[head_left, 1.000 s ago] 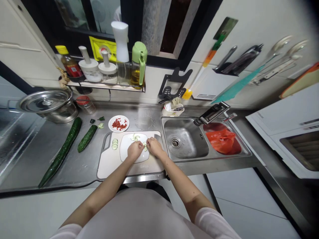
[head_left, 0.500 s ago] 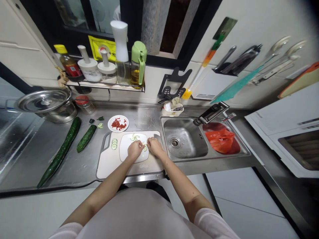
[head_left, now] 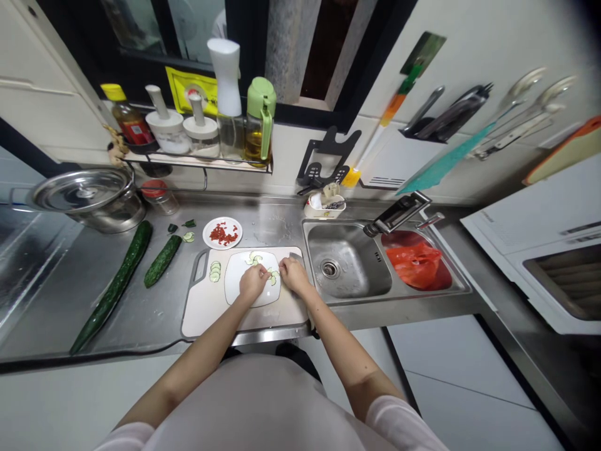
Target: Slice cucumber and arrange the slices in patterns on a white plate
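My left hand (head_left: 254, 282) is over the left-middle of a white square plate (head_left: 233, 289), its fingertips pinched close to thin cucumber slices (head_left: 273, 278) there. What it pinches, if anything, is too small to make out. My right hand (head_left: 293, 276) is at the plate's right edge with thumb and fingers drawn together; their contents are hidden. More curved cucumber slices (head_left: 254, 258) lie near the plate's far edge. A row of round cucumber slices (head_left: 215, 271) rests on the cutting board (head_left: 201, 310), left of the plate. A knife blade (head_left: 297, 258) shows partly behind my right hand.
A small white plate of chopped red pieces (head_left: 222, 233) stands beyond the board. To the left are a long cucumber (head_left: 115, 285), a cut cucumber (head_left: 162, 261) and a lidded steel pot (head_left: 107, 210). The sink (head_left: 350, 260) borders the board on the right.
My right hand has shifted slightly right, widening the gap between the hands. The left hand has barely moved, and the slices by its fingertips show a little more.
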`<state>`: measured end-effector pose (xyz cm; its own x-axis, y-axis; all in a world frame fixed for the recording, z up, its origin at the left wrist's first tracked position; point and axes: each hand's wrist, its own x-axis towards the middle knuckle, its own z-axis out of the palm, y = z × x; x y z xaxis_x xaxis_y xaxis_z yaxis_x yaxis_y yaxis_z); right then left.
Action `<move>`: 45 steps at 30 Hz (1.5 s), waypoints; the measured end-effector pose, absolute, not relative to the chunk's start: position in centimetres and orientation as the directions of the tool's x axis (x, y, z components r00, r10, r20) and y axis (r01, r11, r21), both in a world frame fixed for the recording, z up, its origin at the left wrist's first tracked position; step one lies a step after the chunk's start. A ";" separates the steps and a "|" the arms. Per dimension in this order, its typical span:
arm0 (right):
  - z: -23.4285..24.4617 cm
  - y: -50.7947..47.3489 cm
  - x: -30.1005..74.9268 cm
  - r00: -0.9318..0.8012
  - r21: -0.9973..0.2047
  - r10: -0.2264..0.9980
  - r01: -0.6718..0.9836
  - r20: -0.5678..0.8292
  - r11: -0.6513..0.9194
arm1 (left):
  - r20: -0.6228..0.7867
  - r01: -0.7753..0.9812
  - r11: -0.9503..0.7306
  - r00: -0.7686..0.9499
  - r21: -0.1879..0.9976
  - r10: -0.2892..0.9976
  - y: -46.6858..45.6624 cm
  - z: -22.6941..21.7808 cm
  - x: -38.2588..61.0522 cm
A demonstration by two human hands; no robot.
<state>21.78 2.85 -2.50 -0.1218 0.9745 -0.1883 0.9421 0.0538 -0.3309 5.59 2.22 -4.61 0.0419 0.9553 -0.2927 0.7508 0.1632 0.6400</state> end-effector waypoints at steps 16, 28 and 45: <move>-1.9 1.0 21.5 -0.093 -0.481 0.995 0.874 -0.023 0.070 | -0.210 0.691 0.141 0.015 0.709 0.978 -0.1 -2.9 3.9; -2.6 -1.8 20.2 -0.054 -0.615 0.997 0.785 0.051 0.074 | -0.179 0.634 0.167 -0.046 0.755 0.983 -3.5 -3.3 1.6; -2.5 -2.5 19.0 -0.081 -0.672 0.992 0.730 0.094 0.123 | -0.188 0.712 0.453 -0.423 0.536 0.886 -2.3 -4.1 -7.5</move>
<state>18.98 -2.45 -2.48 -0.0813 0.9923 0.0938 0.7304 0.1234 -0.6718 -7.46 -2.32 -4.07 -0.4233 0.8863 -0.1875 0.7118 0.4535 0.5364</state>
